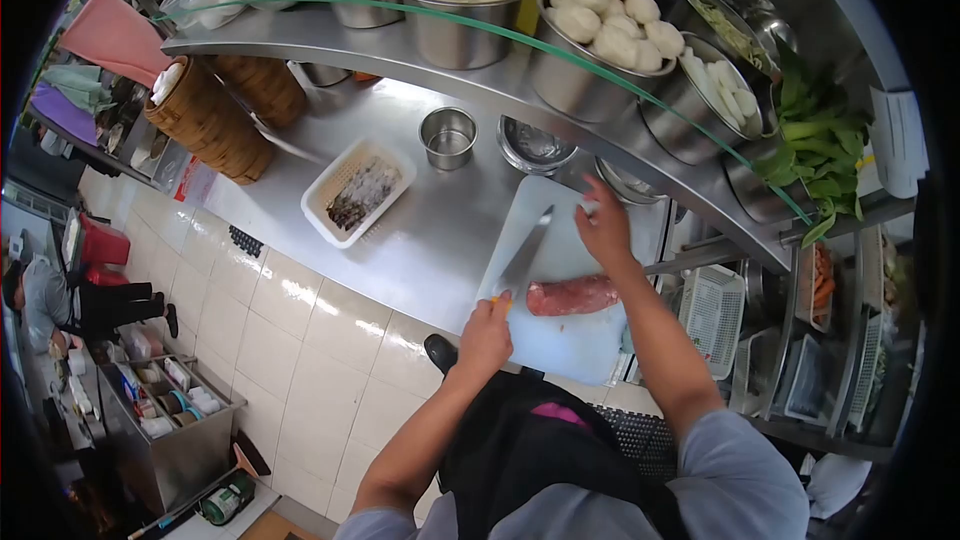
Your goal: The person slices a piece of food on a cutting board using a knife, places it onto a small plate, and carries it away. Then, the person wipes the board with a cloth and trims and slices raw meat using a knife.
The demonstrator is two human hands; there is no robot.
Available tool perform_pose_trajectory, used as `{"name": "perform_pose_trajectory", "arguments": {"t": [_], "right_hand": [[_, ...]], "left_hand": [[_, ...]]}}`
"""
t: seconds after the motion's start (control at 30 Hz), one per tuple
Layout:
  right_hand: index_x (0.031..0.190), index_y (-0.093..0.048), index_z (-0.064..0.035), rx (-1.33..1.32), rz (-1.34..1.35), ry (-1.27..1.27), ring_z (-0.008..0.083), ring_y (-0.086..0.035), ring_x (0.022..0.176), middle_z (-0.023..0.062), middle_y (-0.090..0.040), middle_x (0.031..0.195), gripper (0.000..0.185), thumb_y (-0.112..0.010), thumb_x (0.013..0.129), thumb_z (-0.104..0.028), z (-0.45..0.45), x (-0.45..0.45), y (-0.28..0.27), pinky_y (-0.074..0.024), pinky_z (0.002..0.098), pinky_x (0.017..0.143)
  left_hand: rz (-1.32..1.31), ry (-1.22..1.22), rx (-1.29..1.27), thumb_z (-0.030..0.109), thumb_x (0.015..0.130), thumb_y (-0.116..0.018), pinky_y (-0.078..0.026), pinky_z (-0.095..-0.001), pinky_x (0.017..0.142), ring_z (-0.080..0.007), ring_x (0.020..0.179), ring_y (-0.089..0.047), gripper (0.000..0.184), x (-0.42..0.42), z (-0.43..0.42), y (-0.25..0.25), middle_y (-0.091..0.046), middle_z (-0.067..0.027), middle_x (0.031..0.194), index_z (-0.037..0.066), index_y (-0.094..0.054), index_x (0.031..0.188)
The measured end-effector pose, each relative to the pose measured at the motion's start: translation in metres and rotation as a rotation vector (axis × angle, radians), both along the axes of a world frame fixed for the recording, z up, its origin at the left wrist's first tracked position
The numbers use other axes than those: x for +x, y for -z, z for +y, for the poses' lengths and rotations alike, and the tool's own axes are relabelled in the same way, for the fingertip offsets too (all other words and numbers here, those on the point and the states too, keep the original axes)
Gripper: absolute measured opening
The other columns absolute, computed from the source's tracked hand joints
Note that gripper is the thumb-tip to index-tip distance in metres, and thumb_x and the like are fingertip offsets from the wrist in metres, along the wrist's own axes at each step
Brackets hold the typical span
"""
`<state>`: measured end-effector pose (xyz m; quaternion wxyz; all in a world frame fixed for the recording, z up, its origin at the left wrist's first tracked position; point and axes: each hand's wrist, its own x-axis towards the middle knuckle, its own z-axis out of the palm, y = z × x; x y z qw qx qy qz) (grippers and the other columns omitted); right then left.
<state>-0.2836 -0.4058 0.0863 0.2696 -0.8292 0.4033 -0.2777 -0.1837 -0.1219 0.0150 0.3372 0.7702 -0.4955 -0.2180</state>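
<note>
My left hand [486, 336] is closed round the orange handle of a kitchen knife [527, 250] at the near left edge of the white cutting board [585, 345]. The blade points away from me, over or on the board; I cannot tell whether it touches. A long piece of raw red meat [572, 296] lies across the middle of the board, right of the knife handle. My right hand [604, 228] is beyond the meat near the board's far right side, fingers apart and holding nothing. My right forearm passes over the meat's right end.
Left of the board stand a white basket [318, 202] with greyish food and a small steel pot [448, 137]. Above runs a steel shelf [440, 75] with pots, white dough-like balls [612, 15] and leafy greens [815, 145]. Bamboo steamers [215, 130] stand left. Another person [50, 295] is far left.
</note>
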Motion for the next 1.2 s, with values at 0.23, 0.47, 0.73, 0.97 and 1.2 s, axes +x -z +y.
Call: {"name": "perform_pose_trajectory", "arguments": {"t": [0.23, 0.47, 0.73, 0.97, 1.2], "right_hand": [[0.127, -0.072, -0.012, -0.025, 0.33, 0.071, 0.0362, -0.074, 0.093, 0.0122, -0.078, 0.099, 0.041, -0.073, 0.096, -0.039, -0.062, 0.077, 0.03, -0.0579, 0.046, 0.083], [0.118, -0.073, 0.0004, 0.386, 0.022, 0.269, 0.0147, -0.071, 0.073, 0.0099, -0.079, 0.101, 0.035, -0.074, 0.102, -0.03, -0.056, 0.054, 0.017, -0.0576, 0.0284, 0.068], [0.116, -0.069, 0.0057, 0.487, -0.338, 0.343, 0.0179, -0.072, 0.077, 0.0148, -0.076, 0.103, 0.026, -0.067, 0.104, -0.018, -0.033, 0.027, -0.002, -0.059, 0.0302, 0.065], [0.107, -0.068, 0.0048, 0.366, -0.576, 0.359, 0.0178, -0.072, 0.079, 0.0115, -0.074, 0.093, 0.014, -0.056, 0.103, -0.002, -0.015, 0.032, -0.026, -0.06, 0.0311, 0.066], [0.103, -0.07, 0.0034, 0.405, -0.631, 0.394, 0.0183, -0.071, 0.075, 0.0109, -0.075, 0.091, 0.015, -0.061, 0.102, -0.008, -0.015, 0.068, 0.006, -0.058, 0.0315, 0.063]], "left_hand": [[-0.148, 0.192, -0.004, 0.008, 0.086, -0.067, -0.051, -0.0509, 0.091, -0.035, 0.114, -0.063, 0.062, 0.027, -0.034, -0.025, -0.062, -0.0146, 0.133, 0.008, -0.055, 0.147], [-0.173, 0.075, -0.25, 0.012, 0.091, -0.069, -0.058, -0.0488, 0.088, -0.0411, 0.108, -0.067, 0.052, 0.122, -0.165, -0.047, -0.064, -0.0204, 0.121, 0.005, -0.056, 0.14], [-0.382, 0.409, 0.269, 0.018, 0.094, -0.068, -0.061, -0.0512, 0.087, -0.035, 0.098, -0.077, 0.025, 0.157, -0.286, -0.04, -0.071, -0.0208, 0.125, 0.006, -0.075, 0.115], [-0.406, 0.3, -0.295, 0.027, 0.095, -0.066, -0.056, -0.0499, 0.099, -0.0392, 0.113, -0.071, 0.031, 0.167, -0.301, -0.037, -0.074, -0.0217, 0.121, 0.006, -0.076, 0.116], [0.969, -0.136, -0.197, 0.018, 0.108, -0.058, -0.061, -0.0364, 0.077, -0.0211, 0.09, -0.073, 0.022, 0.195, -0.249, -0.079, -0.072, -0.0114, 0.112, 0.001, -0.064, 0.122]]}}
